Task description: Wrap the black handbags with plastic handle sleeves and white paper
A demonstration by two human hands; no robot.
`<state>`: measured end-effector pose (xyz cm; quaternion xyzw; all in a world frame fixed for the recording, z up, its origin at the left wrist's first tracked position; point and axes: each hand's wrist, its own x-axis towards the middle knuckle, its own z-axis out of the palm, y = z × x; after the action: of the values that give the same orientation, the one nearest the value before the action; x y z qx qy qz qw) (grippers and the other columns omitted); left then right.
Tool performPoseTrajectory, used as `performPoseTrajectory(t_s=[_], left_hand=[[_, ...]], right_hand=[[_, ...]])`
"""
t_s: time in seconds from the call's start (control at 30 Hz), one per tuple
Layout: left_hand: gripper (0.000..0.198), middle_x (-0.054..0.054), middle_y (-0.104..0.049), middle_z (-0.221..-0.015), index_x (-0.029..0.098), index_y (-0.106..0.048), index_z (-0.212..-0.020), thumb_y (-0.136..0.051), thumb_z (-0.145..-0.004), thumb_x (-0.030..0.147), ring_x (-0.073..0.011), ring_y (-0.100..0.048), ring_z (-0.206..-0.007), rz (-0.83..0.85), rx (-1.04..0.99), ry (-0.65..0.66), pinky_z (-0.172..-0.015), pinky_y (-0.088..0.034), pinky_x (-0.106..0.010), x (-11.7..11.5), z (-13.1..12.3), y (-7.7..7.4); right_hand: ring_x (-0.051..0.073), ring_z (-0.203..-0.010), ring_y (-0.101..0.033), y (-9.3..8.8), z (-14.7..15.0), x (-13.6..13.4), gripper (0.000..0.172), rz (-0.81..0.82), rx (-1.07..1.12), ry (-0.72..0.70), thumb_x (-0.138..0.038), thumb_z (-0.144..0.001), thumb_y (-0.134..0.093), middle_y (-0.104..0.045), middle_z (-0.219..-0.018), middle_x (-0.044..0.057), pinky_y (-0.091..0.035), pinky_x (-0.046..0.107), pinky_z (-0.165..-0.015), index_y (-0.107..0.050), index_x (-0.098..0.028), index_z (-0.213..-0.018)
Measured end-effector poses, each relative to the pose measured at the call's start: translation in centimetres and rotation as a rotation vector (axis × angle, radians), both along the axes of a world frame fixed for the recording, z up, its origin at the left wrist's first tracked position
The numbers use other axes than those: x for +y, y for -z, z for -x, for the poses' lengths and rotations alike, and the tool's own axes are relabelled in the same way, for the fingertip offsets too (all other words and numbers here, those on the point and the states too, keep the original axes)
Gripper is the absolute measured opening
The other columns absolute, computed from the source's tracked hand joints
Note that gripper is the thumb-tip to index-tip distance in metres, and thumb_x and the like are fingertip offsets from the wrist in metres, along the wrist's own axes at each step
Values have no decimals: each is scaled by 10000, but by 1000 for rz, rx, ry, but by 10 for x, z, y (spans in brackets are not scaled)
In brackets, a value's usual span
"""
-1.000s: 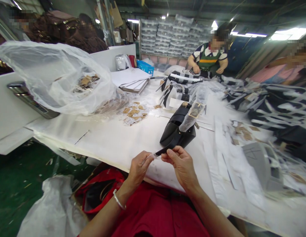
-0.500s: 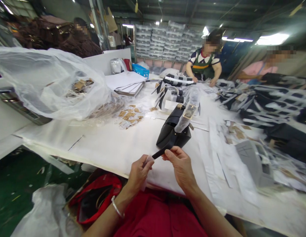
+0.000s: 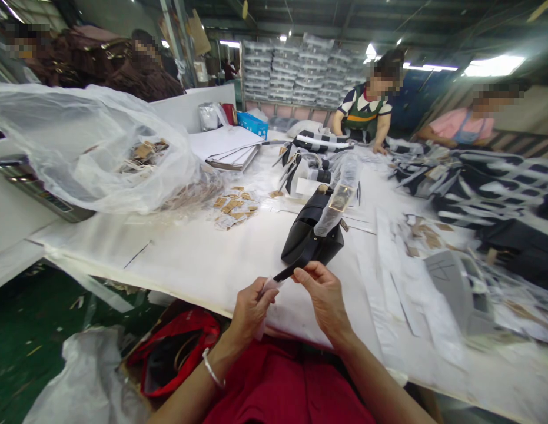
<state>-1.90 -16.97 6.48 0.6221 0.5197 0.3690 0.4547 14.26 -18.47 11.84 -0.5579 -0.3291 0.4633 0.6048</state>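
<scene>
A black handbag [image 3: 300,235] lies on the white table [image 3: 180,253] in front of me, its gold buckle and one strap section covered in clear wrapping [image 3: 339,197]. The bag's black strap [image 3: 288,271] stretches toward my body. My left hand [image 3: 251,306] is closed around the strap's near end, together with a piece of thin white wrapping [image 3: 270,285]. Closer to the bag, my right hand [image 3: 320,291] pinches the same strap between thumb and fingers. How far the strap runs inside my left fist is hidden.
Brown tags [image 3: 233,206] lie left of the bag, near a large clear plastic bag [image 3: 101,159]. A grey tape dispenser [image 3: 454,288] and wrapped black bags [image 3: 490,182] are on the right. A co-worker [image 3: 366,112] stands across the table. Below left sits a red bag [image 3: 180,353].
My left hand has shifted very slightly, and a little more white wrapping shows on the strap. Both hands keep their hold. The co-worker across the table has moved their arms.
</scene>
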Motion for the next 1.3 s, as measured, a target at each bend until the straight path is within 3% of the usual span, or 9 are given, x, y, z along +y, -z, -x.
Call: performPoseTrajectory(t_s=[0.17,0.5,0.7,1.13,1.3], left_hand=[[217,56,-568,-566,216,-608,-740,-578,-835,410,-121,-510,-528,21,-18,19,-551,-402,-225,2,-3,1],[258,58,-565,-584,208,-579,-683,-583,-838,414,-127,-514,-587,25,-4,0,-616,-392,-234,2,-6,-1],[228,57,-569,-584,206,-585,-687,-586,-821,391,-127,-516,-584,43,-22,25,-604,-379,-234,1,-5,-1],[222,54,-573,-575,207,-599,-686,-588,-812,389,-131,-512,-575,37,-45,41,-608,-384,-240,0,-3,-4],[203,54,-574,-576,205,-648,-753,-590,-806,392,-136,-520,-592,65,-56,30,-612,-382,-240,1,-4,-4]], right_hand=[[136,-684,-560,5,-2,1,301,-3,-17,-52,-412,-682,-820,-664,-732,-1,-439,255,-649,-678,-165,-781],[141,-701,-574,0,-13,1,298,-52,10,0,-408,-667,-834,-667,-728,-1,-465,267,-687,-688,-172,-775],[131,-666,-550,4,-12,2,306,-26,8,12,-410,-659,-841,-648,-703,-12,-434,250,-625,-685,-176,-779],[140,-702,-568,7,-14,2,303,-11,6,-36,-403,-665,-839,-669,-741,2,-447,257,-660,-692,-176,-801],[152,-723,-583,5,-17,2,299,2,-16,-115,-403,-659,-838,-673,-730,9,-461,273,-709,-686,-171,-771]])
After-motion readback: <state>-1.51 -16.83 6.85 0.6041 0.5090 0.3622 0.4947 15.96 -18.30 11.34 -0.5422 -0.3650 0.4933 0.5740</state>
